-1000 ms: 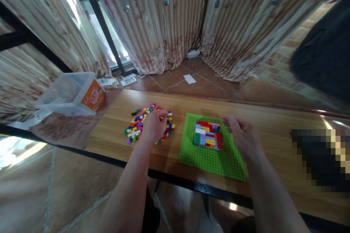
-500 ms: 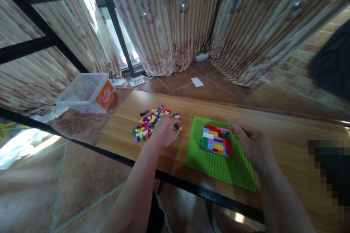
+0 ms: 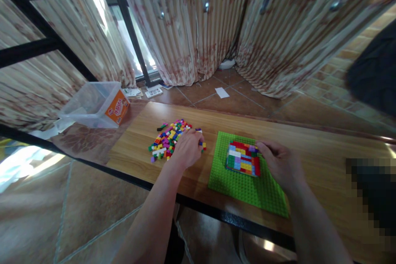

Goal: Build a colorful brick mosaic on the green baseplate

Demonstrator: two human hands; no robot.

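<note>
My left hand [image 3: 189,147] rests at the right side of a heap of small toy building bricks [image 3: 168,138] in many colours. Its fingers bend down among the bricks, and the tips are hidden beneath it. A low block built of bricks [image 3: 243,159], mostly red, yellow, white and blue on top, sits on a green studded baseplate [image 3: 247,196]. My right hand [image 3: 280,161] is closed, with thumb and forefinger pinched at the block's upper right corner. Whatever those fingertips hold is too small to make out.
The wooden table [image 3: 130,152] has a dark front edge. Beyond its left end stands a clear plastic box [image 3: 93,105] with an orange label. Papers [image 3: 154,92] lie on the tiled floor near the striped curtains [image 3: 185,37]. A dark shape [image 3: 374,66] is at the right.
My right hand has moved slightly left, its fingertips now at the block's corner. My left hand stays at the heap, its fingers shifted slightly. The view has moved a little.
</note>
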